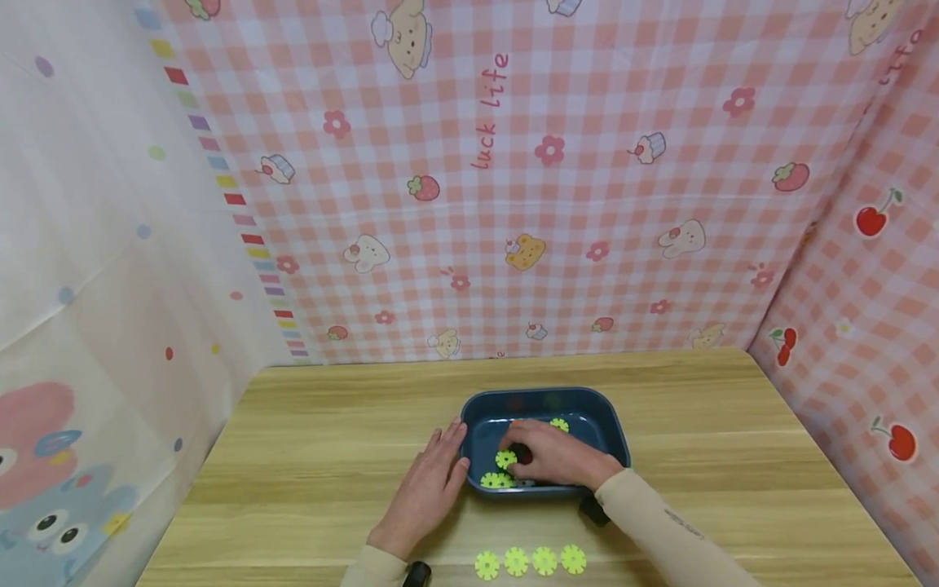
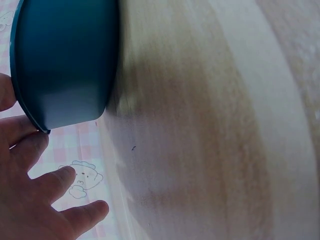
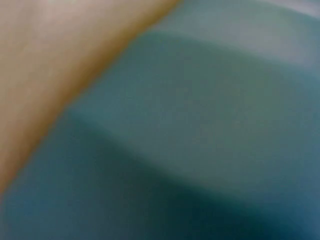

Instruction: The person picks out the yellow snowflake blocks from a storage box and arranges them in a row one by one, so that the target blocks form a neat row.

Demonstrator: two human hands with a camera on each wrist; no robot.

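Note:
A dark blue rectangular tray [image 1: 546,399] sits on the table, with several yellow-green snowflake discs [image 1: 490,481] lying in its near left corner. Another disc [image 1: 560,425] lies farther back, and a bit of orange-red shows behind my right hand. Reaching into the tray, my right hand [image 1: 553,455] pinches one yellow-green disc [image 1: 504,460] between thumb and fingertips; something dark shows under the palm. My left hand [image 1: 425,489] lies at the tray's left end, fingers extended. In the left wrist view, its fingertips [image 2: 35,145] touch the tray rim.
Several yellow-green discs [image 1: 516,561] lie in a row on the wooden table [image 1: 330,456], at the near edge in front of the tray. A pink checked cloth [image 1: 469,310] hangs behind the table, with more cloth at both sides. The right wrist view is blurred.

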